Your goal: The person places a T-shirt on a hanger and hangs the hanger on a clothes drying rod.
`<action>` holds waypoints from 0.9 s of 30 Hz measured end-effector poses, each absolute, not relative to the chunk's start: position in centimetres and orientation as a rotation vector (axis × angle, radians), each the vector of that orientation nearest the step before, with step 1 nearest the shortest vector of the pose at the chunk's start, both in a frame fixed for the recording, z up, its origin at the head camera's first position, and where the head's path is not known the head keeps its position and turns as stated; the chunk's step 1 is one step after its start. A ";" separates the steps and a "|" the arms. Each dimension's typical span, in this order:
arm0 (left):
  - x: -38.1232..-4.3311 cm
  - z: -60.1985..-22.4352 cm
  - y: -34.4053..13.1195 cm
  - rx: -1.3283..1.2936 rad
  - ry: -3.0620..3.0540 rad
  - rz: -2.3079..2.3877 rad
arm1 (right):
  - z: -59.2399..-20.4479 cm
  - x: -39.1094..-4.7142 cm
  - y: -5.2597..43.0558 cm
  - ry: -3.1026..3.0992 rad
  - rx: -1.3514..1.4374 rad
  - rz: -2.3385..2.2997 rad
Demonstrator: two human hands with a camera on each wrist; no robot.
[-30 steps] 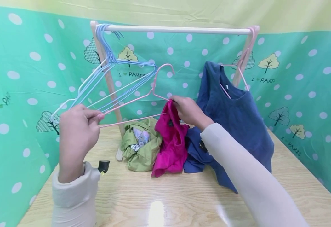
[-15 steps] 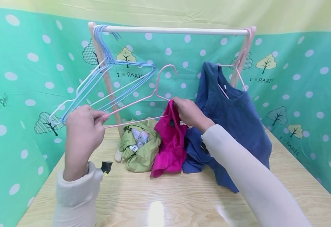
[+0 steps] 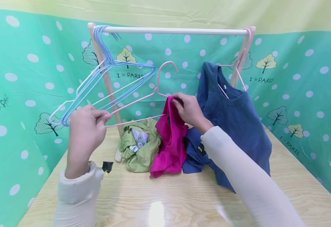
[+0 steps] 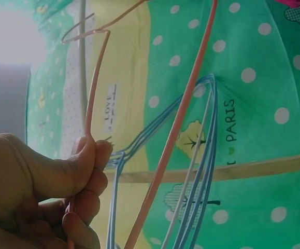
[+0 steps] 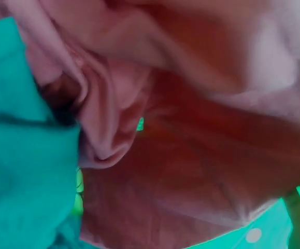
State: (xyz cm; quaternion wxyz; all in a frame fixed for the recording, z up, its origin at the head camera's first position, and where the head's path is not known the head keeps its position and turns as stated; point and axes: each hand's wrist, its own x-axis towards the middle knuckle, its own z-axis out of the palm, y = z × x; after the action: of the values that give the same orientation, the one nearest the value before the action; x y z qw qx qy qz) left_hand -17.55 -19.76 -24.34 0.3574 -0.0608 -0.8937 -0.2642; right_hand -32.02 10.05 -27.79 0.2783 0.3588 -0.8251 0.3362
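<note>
My left hand pinches the left end of a pink wire hanger, held up in front of the rack. In the left wrist view, the thumb and fingers close round the hanger's corner, and its bottom bar slants past. My right hand grips the upper edge of a magenta garment at the hanger's right arm. That end of the hanger is hidden behind or inside the cloth. The rest of the garment drapes down to the table. Reddish cloth fills most of the right wrist view.
A rack with a white rod stands behind. Several blue hangers hang at its left end, and a dark blue sleeveless top on a pink hanger at its right. A green garment and a blue one lie on the table.
The left hand and the hanger have shifted a little to the right. My right hand has raised the magenta garment's edge slightly along the hanger's arm, its fingers changing position.
</note>
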 end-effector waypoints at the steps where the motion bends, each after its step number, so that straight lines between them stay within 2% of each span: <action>1: -17.6 -24.4 -19.7 -0.157 -2.301 -0.685 | -27.9 -32.1 10.1 -2.190 0.959 0.882; 15: -18.5 -25.0 -17.6 -0.137 -2.311 -0.729 | -27.6 -32.0 10.0 -2.121 0.981 0.794; 27: -19.0 -25.6 -16.4 -0.160 -2.227 -0.741 | -26.2 -30.8 8.4 -1.923 0.952 0.917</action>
State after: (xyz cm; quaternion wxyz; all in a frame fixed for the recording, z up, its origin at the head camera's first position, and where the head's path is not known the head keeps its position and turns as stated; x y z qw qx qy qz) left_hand -18.97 -16.37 -25.61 0.3843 -0.0629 -0.8740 -0.2906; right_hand -30.82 8.43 -26.24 0.3930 0.3749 -0.7579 0.3613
